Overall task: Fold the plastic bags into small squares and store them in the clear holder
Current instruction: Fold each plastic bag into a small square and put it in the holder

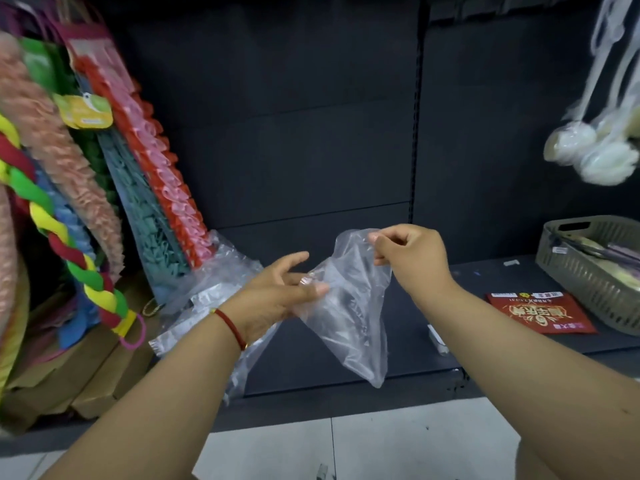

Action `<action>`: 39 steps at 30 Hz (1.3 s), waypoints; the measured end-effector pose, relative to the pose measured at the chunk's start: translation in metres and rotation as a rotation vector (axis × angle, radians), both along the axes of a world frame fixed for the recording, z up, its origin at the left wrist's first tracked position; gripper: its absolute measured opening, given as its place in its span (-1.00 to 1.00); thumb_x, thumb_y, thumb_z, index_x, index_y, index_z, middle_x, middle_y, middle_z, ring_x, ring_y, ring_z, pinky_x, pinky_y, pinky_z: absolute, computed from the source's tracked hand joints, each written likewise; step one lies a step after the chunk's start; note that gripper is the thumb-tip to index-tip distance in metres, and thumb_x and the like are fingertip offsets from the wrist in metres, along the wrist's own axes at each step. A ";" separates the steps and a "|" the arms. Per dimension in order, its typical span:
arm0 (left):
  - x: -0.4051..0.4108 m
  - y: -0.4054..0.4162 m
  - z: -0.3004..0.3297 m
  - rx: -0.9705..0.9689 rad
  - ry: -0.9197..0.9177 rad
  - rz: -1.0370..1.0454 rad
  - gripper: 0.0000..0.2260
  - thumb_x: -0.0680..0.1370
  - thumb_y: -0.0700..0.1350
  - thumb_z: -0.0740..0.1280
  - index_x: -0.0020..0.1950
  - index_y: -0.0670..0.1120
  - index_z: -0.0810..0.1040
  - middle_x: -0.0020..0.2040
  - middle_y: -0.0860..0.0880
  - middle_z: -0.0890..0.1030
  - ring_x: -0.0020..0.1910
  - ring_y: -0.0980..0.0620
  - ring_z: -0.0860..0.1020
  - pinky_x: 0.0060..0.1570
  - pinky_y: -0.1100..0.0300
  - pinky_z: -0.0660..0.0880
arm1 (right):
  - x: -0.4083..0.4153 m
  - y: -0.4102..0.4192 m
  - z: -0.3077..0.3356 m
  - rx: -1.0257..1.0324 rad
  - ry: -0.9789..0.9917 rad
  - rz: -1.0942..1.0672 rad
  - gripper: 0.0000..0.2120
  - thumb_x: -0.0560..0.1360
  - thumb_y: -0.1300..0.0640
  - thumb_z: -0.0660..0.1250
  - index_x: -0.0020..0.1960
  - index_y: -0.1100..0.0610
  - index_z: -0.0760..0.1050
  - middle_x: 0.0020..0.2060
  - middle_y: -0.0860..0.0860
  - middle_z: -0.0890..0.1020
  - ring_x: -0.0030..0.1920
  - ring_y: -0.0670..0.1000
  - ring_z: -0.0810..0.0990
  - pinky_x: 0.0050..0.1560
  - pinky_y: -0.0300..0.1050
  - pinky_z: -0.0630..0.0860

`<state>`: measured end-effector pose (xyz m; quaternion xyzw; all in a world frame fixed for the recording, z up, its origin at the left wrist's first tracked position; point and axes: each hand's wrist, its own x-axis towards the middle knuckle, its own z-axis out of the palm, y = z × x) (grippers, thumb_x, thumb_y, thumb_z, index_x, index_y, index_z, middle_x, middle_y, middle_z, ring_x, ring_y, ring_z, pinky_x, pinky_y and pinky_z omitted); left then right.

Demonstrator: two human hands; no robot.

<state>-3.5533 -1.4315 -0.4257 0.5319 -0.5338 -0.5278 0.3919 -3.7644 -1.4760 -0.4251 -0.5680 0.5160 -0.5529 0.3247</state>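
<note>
So both hands are up in front of a dark shelf (433, 299), holding a clear plastic bag (349, 306) in the air between them. The right hand (408, 254) has its fingers curled and pinches the bag's top edge, while the left hand (280, 289) grips the bag's left side between thumb and fingers, index finger sticking out straight. More crumpled clear plastic (207, 292) lies on the shelf just left of that. Far right there's a grey basket (581, 282) with a red packet (540, 311) lying flat near it, and colourful goods lean on the left.
</note>
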 end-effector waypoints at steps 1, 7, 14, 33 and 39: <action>0.000 0.000 -0.007 -0.041 -0.055 0.039 -0.53 0.38 -0.14 0.56 0.24 -0.02 0.50 0.05 -0.06 0.66 -0.03 0.00 0.67 -0.01 0.14 0.61 | 0.000 -0.002 -0.002 0.015 0.002 -0.010 -0.81 0.52 0.10 0.42 -0.21 0.19 0.63 -0.33 0.04 0.67 -0.32 -0.03 0.66 -0.12 -0.10 0.61; 0.016 -0.012 -0.025 -0.239 -0.158 0.251 -0.86 0.54 -0.16 0.40 -0.21 -0.13 0.63 -0.32 0.01 0.62 -0.28 0.12 0.56 -0.05 0.21 0.53 | -0.012 -0.024 -0.012 0.064 0.060 -0.073 -0.70 0.56 0.09 0.35 -0.25 0.27 0.53 -0.30 0.03 0.57 -0.32 -0.06 0.51 -0.22 -0.12 0.49; 0.013 -0.025 -0.035 -0.394 -0.184 0.492 -0.83 0.60 -0.16 0.31 -0.20 -0.09 0.51 -0.37 0.02 0.52 -0.43 0.24 0.44 -0.33 0.38 0.43 | -0.012 -0.027 -0.021 -0.013 0.174 -0.077 -0.72 0.65 0.06 0.14 -0.15 0.21 0.38 -0.37 -0.02 0.40 -0.35 -0.07 0.34 -0.36 -0.26 0.32; -0.007 -0.026 -0.028 -0.368 -0.121 0.045 -0.85 0.55 -0.27 0.35 -0.21 -0.15 0.59 -0.32 0.01 0.63 -0.27 0.12 0.56 -0.14 0.22 0.53 | 0.000 -0.008 -0.017 0.055 0.023 0.384 -0.80 0.52 -0.09 0.36 -0.09 0.04 0.53 -0.11 0.04 0.66 -0.05 -0.03 0.63 0.13 -0.08 0.57; 0.029 -0.031 -0.027 -0.300 0.157 0.138 -0.84 0.59 -0.23 0.25 -0.17 -0.13 0.56 -0.26 0.00 0.61 -0.23 0.10 0.57 -0.07 0.25 0.57 | -0.038 -0.024 -0.026 0.160 0.111 0.480 -0.40 0.27 -0.55 0.21 -0.06 -0.05 0.52 0.11 -0.13 0.61 0.25 -0.03 0.52 0.39 0.13 0.35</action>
